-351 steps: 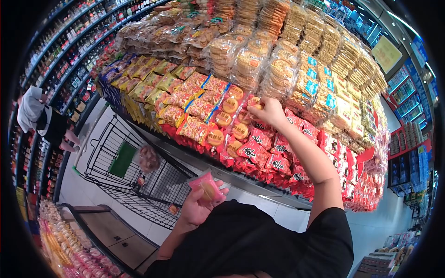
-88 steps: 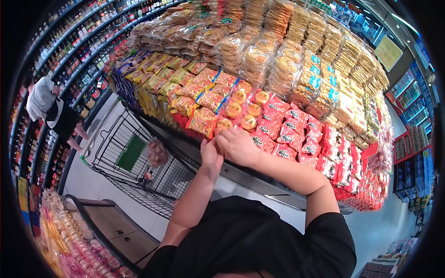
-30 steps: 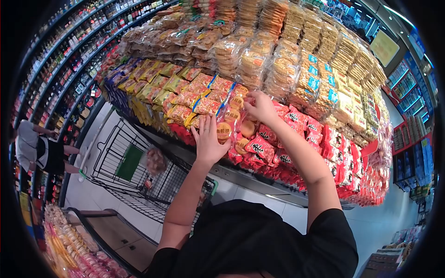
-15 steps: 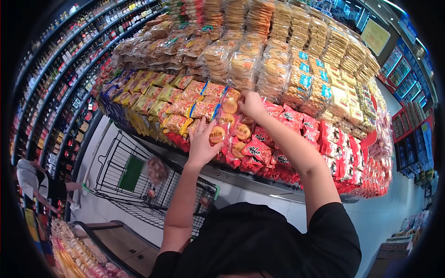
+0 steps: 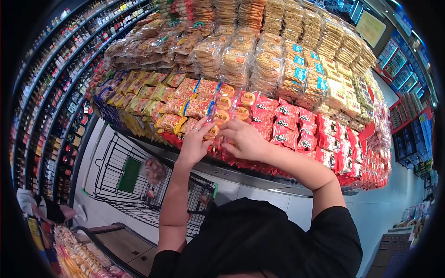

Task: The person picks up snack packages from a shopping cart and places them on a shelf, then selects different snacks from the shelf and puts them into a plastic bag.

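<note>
My left hand (image 5: 193,144) rests at the front of the snack display, fingers apart, its fingertips and thumb beside a round golden-labelled pack (image 5: 212,132). A ring shows on one of its fingers. From the right, my right hand (image 5: 243,139) reaches over the same spot, its fingers bent and spread, their tips near that pack's right side. More round packs (image 5: 223,103) run back in a row behind my hands. Orange-red bags with blue and yellow edges (image 5: 198,108) lie left of the row, red bags with white characters (image 5: 284,124) to the right.
A shopping cart (image 5: 103,172) stands below left of the display, with a bagged item (image 5: 155,170) in it. Clear-wrapped round snacks (image 5: 235,62) are stacked behind. Bottle shelves (image 5: 60,76) line the left. Another person's arm (image 5: 65,213) shows at the lower left.
My right hand has come down and left from the back of the round packs to the front, beside my left hand. The other person at the left has shifted lower in view.
</note>
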The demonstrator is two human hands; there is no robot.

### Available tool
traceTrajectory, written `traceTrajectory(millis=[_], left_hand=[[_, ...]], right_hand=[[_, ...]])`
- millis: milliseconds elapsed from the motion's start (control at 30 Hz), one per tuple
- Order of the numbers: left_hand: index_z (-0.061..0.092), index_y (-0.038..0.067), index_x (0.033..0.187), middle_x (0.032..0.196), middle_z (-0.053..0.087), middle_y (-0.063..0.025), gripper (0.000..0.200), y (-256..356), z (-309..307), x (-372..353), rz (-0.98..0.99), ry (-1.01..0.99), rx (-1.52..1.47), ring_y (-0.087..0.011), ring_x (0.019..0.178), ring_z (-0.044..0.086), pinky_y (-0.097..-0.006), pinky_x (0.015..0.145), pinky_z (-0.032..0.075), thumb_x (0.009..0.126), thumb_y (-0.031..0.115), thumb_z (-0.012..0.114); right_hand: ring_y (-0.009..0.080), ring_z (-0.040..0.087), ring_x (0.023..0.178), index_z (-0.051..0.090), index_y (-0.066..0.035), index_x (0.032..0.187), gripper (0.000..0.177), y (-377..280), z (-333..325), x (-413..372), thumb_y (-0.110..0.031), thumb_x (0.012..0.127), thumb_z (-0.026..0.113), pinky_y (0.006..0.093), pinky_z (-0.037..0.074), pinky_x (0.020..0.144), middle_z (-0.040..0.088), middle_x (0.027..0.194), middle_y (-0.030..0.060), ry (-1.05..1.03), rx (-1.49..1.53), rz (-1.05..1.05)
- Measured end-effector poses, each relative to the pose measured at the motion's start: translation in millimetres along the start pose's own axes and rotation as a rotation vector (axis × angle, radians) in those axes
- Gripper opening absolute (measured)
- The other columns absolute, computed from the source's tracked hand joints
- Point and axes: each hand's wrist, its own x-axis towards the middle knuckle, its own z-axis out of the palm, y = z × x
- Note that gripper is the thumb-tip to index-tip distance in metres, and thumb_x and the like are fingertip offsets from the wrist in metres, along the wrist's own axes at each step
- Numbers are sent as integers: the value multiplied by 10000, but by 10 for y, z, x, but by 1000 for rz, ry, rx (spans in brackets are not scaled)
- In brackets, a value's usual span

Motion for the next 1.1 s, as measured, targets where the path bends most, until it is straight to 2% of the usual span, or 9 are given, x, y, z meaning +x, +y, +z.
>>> traceTrajectory(millis=[267, 333, 567, 633, 833, 867, 933, 967, 1100], left_hand=[[472, 151, 1460, 1559, 370, -146, 773, 57, 43, -63, -51, 26, 62, -326, 1323, 500, -633, 1166, 198, 758, 128, 794], [449, 145, 1477, 1574, 344, -140, 801, 73, 54, -80, -59, 65, 77, -327, 1360, 459, -625, 1169, 196, 757, 144, 801], [486, 132, 1447, 1527, 406, -139, 769, 81, 89, -160, -36, 116, 80, -338, 1354, 453, -618, 1162, 219, 748, 150, 806], [562, 109, 1377, 1427, 492, -135, 672, 63, 119, -177, -16, 195, 74, -345, 1288, 495, -594, 1156, 254, 749, 147, 801], [655, 97, 1257, 1253, 572, -138, 504, 80, 133, -210, -24, 252, 67, -359, 1158, 550, -554, 1105, 339, 769, 131, 778], [655, 97, 1257, 1253, 572, -138, 504, 72, 137, -215, -21, 254, 71, -359, 1158, 550, -554, 1105, 339, 769, 131, 778], [670, 74, 1220, 1255, 581, -138, 505, 89, 150, -232, 7, 292, 75, -343, 1143, 570, -421, 985, 481, 731, 15, 781], [670, 74, 1220, 1255, 581, -138, 505, 84, 167, -241, 5, 291, 76, -343, 1143, 570, -421, 985, 481, 731, 15, 781], [649, 42, 1233, 1247, 581, -159, 496, 52, 276, -269, -46, 330, -60, -344, 1136, 599, -402, 963, 516, 754, -54, 736]], right_hand=[[328, 599, 1090, 692, -49, 1087, 310, -237, -148, -408, -136, 793, 738, 414, 488, 948, 645, 1144, 118, -4, 117, 52], [343, 613, 1035, 688, -28, 1053, 296, -172, -192, -464, -158, 792, 731, 447, 486, 948, 654, 1044, 144, 58, 126, 182], [356, 644, 981, 701, -12, 986, 235, 201, -448, -507, -146, 794, 715, 443, 508, 895, 697, 969, 156, 112, 31, 285], [360, 665, 935, 704, -4, 977, 235, 487, -373, -460, -150, 793, 717, 442, 520, 865, 706, 903, 170, 194, 33, 236], [362, 684, 880, 729, -18, 974, 247, 661, -399, -101, -202, 809, 723, 449, 541, 816, 710, 919, 180, 77, -52, 424], [356, 675, 917, 724, -13, 979, 290, 726, -268, -97, -237, 795, 744, 459, 539, 827, 701, 911, 181, 92, -38, 390], [358, 664, 957, 707, -11, 1022, 337, 603, -134, -31, -246, 785, 752, 459, 536, 842, 693, 948, 184, 50, -49, 279], [360, 652, 997, 690, -9, 1065, 388, 520, -50, -5, -256, 775, 761, 458, 534, 856, 685, 985, 187, 6, -60, 172], [377, 622, 1070, 563, 2, 1217, 569, 186, 321, 40, -248, 750, 772, 443, 534, 876, 614, 1133, 194, -58, -49, 147]])
